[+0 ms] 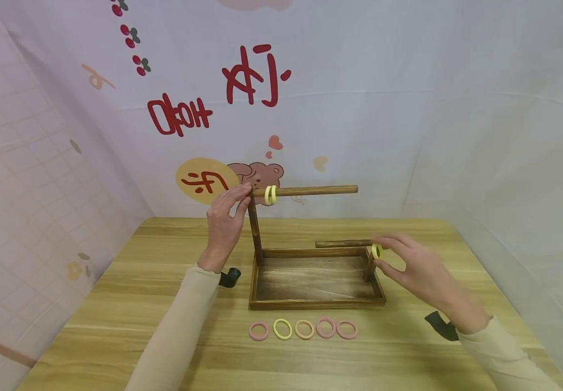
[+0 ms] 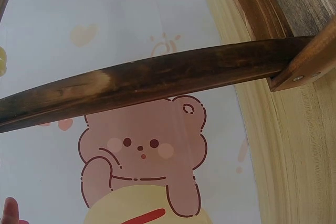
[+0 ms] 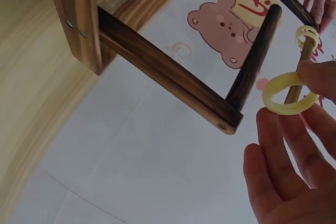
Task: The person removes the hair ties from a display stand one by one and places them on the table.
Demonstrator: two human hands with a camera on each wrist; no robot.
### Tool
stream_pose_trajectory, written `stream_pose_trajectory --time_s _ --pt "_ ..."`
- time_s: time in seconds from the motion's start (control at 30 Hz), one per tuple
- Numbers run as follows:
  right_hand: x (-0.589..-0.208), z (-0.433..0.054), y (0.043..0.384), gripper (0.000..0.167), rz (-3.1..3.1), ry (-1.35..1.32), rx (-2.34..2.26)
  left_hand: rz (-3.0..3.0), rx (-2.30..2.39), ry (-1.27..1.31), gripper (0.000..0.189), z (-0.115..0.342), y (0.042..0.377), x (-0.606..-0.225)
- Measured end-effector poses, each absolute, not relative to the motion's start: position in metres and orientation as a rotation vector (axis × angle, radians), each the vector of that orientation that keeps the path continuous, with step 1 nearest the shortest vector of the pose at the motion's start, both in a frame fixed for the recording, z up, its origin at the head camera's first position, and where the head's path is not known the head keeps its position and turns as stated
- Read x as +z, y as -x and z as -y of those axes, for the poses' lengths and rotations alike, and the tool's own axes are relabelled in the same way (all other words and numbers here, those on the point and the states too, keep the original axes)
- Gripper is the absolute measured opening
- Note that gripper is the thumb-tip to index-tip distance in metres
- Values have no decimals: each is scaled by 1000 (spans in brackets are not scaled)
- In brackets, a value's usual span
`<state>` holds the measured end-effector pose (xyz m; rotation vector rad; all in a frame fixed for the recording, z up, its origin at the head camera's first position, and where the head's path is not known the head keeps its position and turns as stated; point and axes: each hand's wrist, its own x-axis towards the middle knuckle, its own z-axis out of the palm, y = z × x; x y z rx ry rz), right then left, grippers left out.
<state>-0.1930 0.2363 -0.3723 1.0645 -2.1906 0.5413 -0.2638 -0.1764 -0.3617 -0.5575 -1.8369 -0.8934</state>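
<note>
A wooden rack has a tall post [image 1: 256, 233] with an upper rod [image 1: 320, 190] pointing right, and a short post [image 1: 369, 269] with a lower rod [image 1: 340, 244] pointing left. My left hand [image 1: 223, 225] holds the top of the tall post between thumb and fingers. Two yellow rings [image 3: 306, 37] hang on the upper rod, close to that hand. With thumb and fingertips, my right hand [image 1: 420, 271] pinches another yellow ring [image 3: 286, 107]. In the head view this ring overlaps the top of the short post; the right wrist view shows it apart from the lower rod.
The rack's shallow tray base [image 1: 316, 305] stands on the wooden table [image 1: 164, 304]. In front lies a row of several rings: pink [image 1: 258, 332], yellow [image 1: 282, 329], orange [image 1: 304, 329] and more pink. A printed cloth [image 1: 360, 125] hangs behind.
</note>
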Motion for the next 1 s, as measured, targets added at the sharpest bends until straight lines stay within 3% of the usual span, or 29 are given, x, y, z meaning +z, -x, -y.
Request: stream_pose_trajectory --time_s 0.17,0.3,0.5,1.0 --pt "-382 -238 190 50 2199 -1086 562 1845 -894 555 25 176 263 -361" --pt "-387 -241 185 36 2233 -1095 574 1855 -893 553 24 176 262 -360" --pt "-394 -241 174 57 2321 -1076 563 1852 -895 550 24 176 263 -361" --pt "-429 -234 156 54 2388 -1169 550 1820 -914 551 25 176 265 -363"
